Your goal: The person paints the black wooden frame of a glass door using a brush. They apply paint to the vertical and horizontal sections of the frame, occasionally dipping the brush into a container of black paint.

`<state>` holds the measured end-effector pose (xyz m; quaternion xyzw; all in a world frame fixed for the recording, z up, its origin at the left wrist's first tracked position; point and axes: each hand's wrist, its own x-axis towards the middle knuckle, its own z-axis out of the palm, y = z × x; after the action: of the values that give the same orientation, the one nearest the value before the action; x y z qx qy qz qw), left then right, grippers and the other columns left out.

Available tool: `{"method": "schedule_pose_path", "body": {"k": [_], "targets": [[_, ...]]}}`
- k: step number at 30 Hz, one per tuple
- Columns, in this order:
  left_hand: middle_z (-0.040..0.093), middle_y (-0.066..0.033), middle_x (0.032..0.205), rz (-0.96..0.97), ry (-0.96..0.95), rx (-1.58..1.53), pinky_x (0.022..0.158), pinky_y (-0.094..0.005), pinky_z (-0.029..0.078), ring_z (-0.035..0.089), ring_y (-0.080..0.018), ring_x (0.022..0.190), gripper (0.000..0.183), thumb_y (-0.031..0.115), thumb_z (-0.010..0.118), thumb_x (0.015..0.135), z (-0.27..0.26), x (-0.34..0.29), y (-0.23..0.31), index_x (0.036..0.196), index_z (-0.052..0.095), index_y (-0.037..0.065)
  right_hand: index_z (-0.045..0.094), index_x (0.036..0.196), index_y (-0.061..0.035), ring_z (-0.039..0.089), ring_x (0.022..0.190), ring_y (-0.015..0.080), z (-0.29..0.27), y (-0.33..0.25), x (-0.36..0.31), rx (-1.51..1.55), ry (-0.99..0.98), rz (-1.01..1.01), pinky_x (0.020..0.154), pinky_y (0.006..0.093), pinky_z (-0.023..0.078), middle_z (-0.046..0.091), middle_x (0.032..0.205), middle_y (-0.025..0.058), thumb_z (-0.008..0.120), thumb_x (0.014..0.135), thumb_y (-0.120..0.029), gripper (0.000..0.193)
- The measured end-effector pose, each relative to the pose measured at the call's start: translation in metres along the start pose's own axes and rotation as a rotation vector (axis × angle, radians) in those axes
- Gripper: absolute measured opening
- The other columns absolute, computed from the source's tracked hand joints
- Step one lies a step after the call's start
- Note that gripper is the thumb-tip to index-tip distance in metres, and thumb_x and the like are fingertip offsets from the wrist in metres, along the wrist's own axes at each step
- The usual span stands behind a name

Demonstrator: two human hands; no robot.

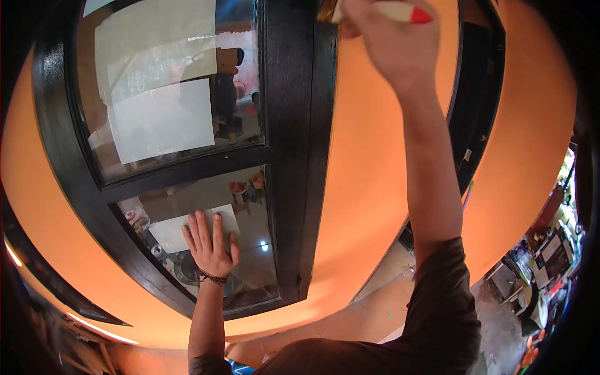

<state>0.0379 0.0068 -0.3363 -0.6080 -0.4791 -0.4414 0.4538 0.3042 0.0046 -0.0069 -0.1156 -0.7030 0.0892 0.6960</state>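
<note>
My left hand lies with its fingers spread against the lower glass pane of a black wooden window frame. Under its fingertips is a sheet of white paper. A dark beaded bracelet circles that wrist. Raised high at the top edge, my right hand is closed round a paintbrush. The brush has a pale handle with a red end, and its brown bristle end points left, near the frame's right upright. The top of this hand is partly cut off by the picture's edge.
More white sheets cover part of the upper pane, which also shows reflections. Orange wall surrounds the frame. Another dark frame stands to the right. Assorted clutter lies on the floor at the far right.
</note>
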Motion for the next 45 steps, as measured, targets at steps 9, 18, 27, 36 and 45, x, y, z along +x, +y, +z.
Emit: {"method": "schedule_pose_path", "body": {"k": [9, 18, 27, 36, 45], "targets": [[0.034, -0.0262, 0.143, -0.006, 0.02, 0.02, 0.109, -0.057, 0.02, 0.031, -0.0443, 0.133, 0.06, 0.026, 0.051, 0.081, 0.003, -0.001, -0.001, 0.137, 0.043, 0.005, 0.061, 0.073, -0.0013, 0.063, 0.054, 0.0112, 0.007, 0.004, 0.002, -0.113, 0.166, -0.281, 0.054, 0.0217, 0.053, 0.064, 0.064, 0.0044, 0.067, 0.077, -0.009, 0.011], [0.035, -0.0259, 0.143, -0.001, 0.028, 0.021, 0.109, -0.0562, 0.02, 0.031, -0.0438, 0.134, 0.06, 0.026, 0.051, 0.081, 0.003, -0.002, -0.002, 0.137, 0.044, 0.005, 0.062, 0.072, -0.0032, 0.059, 0.055, 0.0095, 0.014, -0.001, -0.002, -0.093, 0.042, -0.162, 0.051, 0.0226, 0.047, 0.062, 0.064, 0.0021, 0.07, 0.073, -0.011, 0.011], [0.036, -0.026, 0.142, -0.003, 0.012, 0.01, 0.109, -0.0561, 0.02, 0.032, -0.0439, 0.133, 0.06, 0.026, 0.053, 0.081, 0.002, -0.001, -0.002, 0.136, 0.045, 0.005, 0.063, 0.072, -0.0048, 0.055, 0.057, 0.0093, 0.015, -0.009, -0.004, 0.023, 0.126, -0.214, 0.053, 0.0234, 0.045, 0.061, 0.064, 0.0035, 0.07, 0.072, -0.013, 0.011], [0.036, -0.0266, 0.142, -0.004, 0.004, 0.012, 0.109, -0.0564, 0.02, 0.031, -0.0443, 0.133, 0.059, 0.025, 0.052, 0.081, 0.001, -0.001, -0.002, 0.136, 0.045, 0.003, 0.063, 0.071, -0.0027, 0.061, 0.063, 0.0117, -0.009, -0.008, -0.02, -0.284, -0.266, -0.089, 0.061, 0.0222, 0.048, 0.064, 0.069, 0.0045, 0.068, 0.07, -0.006, 0.007], [0.031, -0.0287, 0.144, 0.018, -0.002, 0.031, 0.11, -0.0573, 0.017, 0.027, -0.0457, 0.135, 0.06, 0.023, 0.05, 0.083, -0.001, 0.002, -0.001, 0.139, 0.039, 0.001, 0.054, 0.082, -0.0055, 0.057, 0.079, 0.0253, -0.019, 0.033, -0.137, -0.853, -0.79, -0.813, 0.071, 0.0351, 0.051, 0.057, 0.087, 0.0078, 0.06, 0.073, -0.011, 0.012]]}}
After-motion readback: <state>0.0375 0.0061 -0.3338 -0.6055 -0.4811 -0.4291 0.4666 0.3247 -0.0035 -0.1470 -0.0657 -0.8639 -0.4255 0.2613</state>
